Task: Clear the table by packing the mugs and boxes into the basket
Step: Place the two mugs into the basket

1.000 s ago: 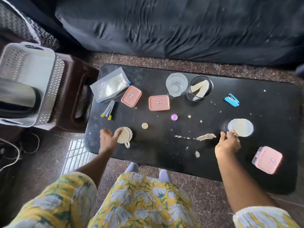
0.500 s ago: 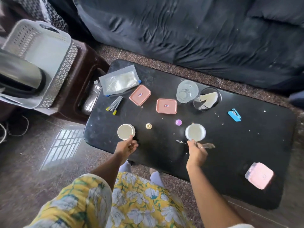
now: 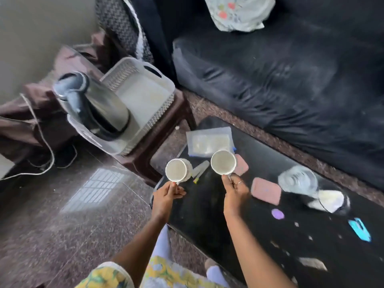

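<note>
My left hand (image 3: 166,195) grips the handle of a cream mug (image 3: 177,170), held upright over the table's left end. My right hand (image 3: 234,191) holds a second cream mug (image 3: 223,162) by its handle, lifted above the black table (image 3: 207,215). Both mugs look empty. The grey perforated basket (image 3: 158,80) stands up and to the left on a brown stool, with a steel kettle (image 3: 93,104) lying in its near half. Two pink boxes remain on the table: one (image 3: 265,190) right of my right hand, another (image 3: 242,167) partly behind the right mug.
A clear zip bag (image 3: 209,141), pens (image 3: 199,170), a glass (image 3: 298,179), a dark cup with white pieces (image 3: 328,201), a purple disc (image 3: 277,214) and a blue clip (image 3: 360,229) lie on the table. A dark sofa (image 3: 291,69) runs behind. The brown stool (image 3: 166,129) adjoins the table's left end.
Both hands have lifted their mugs off the table and carried them left toward the basket. The view has swung left, so the basket and kettle now sit nearer the centre.
</note>
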